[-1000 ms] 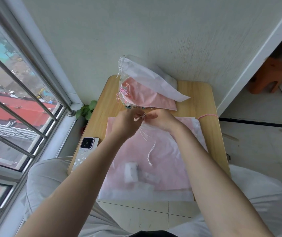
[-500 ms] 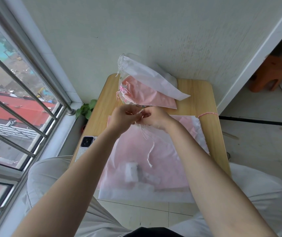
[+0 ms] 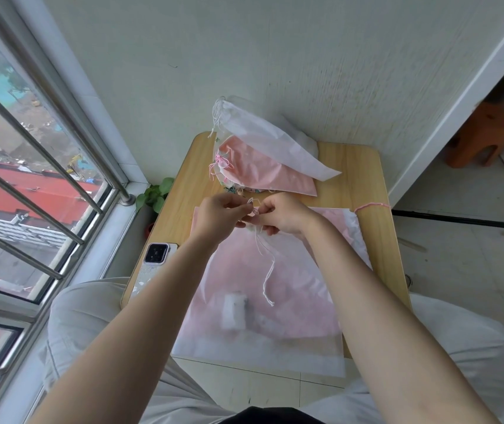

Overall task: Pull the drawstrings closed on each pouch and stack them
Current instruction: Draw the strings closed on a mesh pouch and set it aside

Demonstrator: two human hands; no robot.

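White string (image 3: pixel 264 272) is pinched in my left hand (image 3: pixel 220 217) and my right hand (image 3: pixel 281 215), fingers curled tight. My hands meet over the pink pouch (image 3: pixel 263 283) in the table's (image 3: pixel 363 182) middle. Closed pouches (image 3: pixel 263 157) are stacked by the far edge.

Both forearms extended forward, bare, converging toward centre. Left hand (image 3: pixel 220 214) and right hand (image 3: pixel 281 214) raised close together, nearly touching. Fingers of each curled, thumb and fingertips pinching a thin white drawstring (image 3: pixel 267 270). Wrists slightly bent inward.
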